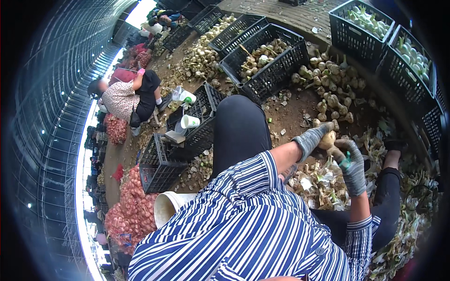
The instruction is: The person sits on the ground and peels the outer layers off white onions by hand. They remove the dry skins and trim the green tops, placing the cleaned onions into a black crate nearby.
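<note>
A pale garlic bulb (327, 140) with a short stem sits between my two hands, which wear grey knit gloves. My left hand (316, 138) holds the bulb from its far side. My right hand (349, 163) is at the stem end, its fingers curled, with something green at the fingers; whether a tool is in it I cannot tell. Under the hands lies a heap of papery garlic skins and leaves (321, 182). Just beyond them, unpeeled garlic bulbs with stems (332, 100) are piled on the soil.
A black plastic crate (281, 68) holds more bulbs; crates of whitish peeled bulbs (358, 45) stand at the upper right. Cups (190, 121) rest on an upturned crate beside my knee. A white bucket (167, 207) and red net sacks (132, 214) are at the left. A co-worker (121, 98) sits farther off.
</note>
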A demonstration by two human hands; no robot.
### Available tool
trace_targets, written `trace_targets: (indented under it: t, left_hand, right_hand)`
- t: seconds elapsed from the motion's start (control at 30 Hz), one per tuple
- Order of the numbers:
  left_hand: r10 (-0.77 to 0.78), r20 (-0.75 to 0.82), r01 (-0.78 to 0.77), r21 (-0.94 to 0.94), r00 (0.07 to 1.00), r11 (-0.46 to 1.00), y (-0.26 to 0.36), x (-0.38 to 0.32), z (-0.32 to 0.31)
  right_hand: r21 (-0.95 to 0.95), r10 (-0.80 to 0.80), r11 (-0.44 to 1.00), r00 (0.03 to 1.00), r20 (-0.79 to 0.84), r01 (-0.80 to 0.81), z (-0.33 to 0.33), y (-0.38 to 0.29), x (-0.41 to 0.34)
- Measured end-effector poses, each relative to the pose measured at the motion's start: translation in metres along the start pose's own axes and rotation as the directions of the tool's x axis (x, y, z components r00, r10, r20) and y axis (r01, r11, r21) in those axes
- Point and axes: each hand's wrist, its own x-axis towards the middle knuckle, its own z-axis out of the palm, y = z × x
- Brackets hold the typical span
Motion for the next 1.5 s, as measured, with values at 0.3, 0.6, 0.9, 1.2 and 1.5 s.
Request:
trace_targets:
  t: [0.3,0.6,0.9,1.2,1.5]
  left_hand:
    - [0.233,0.045,-0.217,0.56,0.972,0.799,-0.019,-0.018,-0.016]
    - [0.503,0.299,-0.549,0.685,0.811,0.479,-0.031,-0.001,-0.038]
    - [-0.024,0.318,0.03,-0.012,0.948,0.999,-0.039,0.018,-0.046]
    - [0.258,0.343,-0.314,0.12,0.903,0.942,-0.015,-0.023,-0.012]
    - [0.162,0.138,-0.213,0.621,0.977,0.755,-0.003,-0.04,-0.004]
  right_hand:
    - [-0.428,0.008,0.899,0.975,0.222,0.09,0.008,0.026,-0.023]
    - [-0.539,-0.122,0.807,0.961,0.247,0.241,0.01,0.026,-0.029]
    - [-0.459,-0.051,0.868,0.954,0.296,0.189,-0.007,0.018,-0.035]
    - [0.086,0.238,0.96,0.935,0.262,-0.268,-0.018,0.026,-0.039]
    - [-0.438,-0.071,0.898,0.997,-0.041,0.046,-0.012,0.044,-0.035]
